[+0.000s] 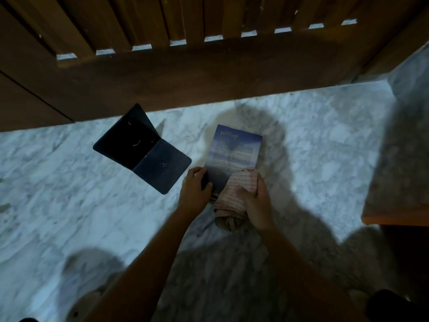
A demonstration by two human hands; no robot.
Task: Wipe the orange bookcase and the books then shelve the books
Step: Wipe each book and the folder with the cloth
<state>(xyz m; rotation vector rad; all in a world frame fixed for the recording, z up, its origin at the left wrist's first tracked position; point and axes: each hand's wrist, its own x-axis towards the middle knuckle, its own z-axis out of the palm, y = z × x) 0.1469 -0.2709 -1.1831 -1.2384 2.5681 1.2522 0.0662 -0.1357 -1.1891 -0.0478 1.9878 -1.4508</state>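
blue book [233, 152] on marble floor [325, 147], long axis 6–12 o'clock, title at 12; left hand [193, 187] fingers grip its 8 o'clock edge; right hand [257, 201] fingers clutch striped cloth [241, 182] on its 5 o'clock corner

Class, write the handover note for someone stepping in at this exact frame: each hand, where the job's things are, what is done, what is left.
Left grip: holds the blue book at its lower left edge.
Right grip: holds the striped cloth, pressed on the book's lower cover.
The book is over the marble floor. A dark L-shaped bookend stands on the floor to the book's left, apart from it.
Only a corner of the orange bookcase shows at right.
Done: this book's wipe is under way. Whether the bookcase is wiped cannot be told.
Left: finish wiping, then shelve.
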